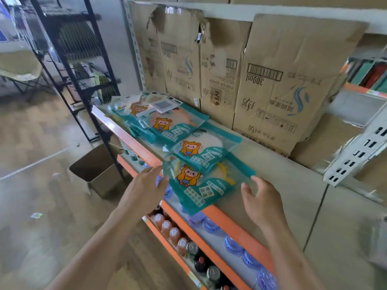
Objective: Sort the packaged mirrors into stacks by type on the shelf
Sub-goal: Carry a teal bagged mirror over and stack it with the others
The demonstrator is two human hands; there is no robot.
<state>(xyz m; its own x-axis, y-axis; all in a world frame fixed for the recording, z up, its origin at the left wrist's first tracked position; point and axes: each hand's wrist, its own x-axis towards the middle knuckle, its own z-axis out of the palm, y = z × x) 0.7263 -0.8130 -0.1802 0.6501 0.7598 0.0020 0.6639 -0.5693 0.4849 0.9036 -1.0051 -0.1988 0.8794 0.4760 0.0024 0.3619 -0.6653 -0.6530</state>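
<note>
Pale wood-pattern floor (41, 126) across the left. Black metal rack (71, 16) at upper left, beige chair (18, 63) beside it. Open carton (98, 170) on the floor, left of centre. Worn cardboard boxes (282, 86) lining the back of the shelf (282, 185), upper right. Drinks bottles (173, 233) on lower tiers, bottom centre. Soft, even light.

Shelf (282, 185): grey top, orange front lip.
- Nearest mirror package (201, 185): teal, cartoon figure, overhanging the lip.
- Second package (201, 149): overlaps its far edge.
- Mixed pile (167, 122): farther left.
- Left hand (146, 183): fingers straight, touching the nearest package's left edge.
- Right hand (261, 199): fingers relaxed, at its right corner.
- Cardboard boxes (282, 80): behind, print upside down.
- Bottles (173, 233): lower shelf.
- Open carton (94, 170): floor.
</note>
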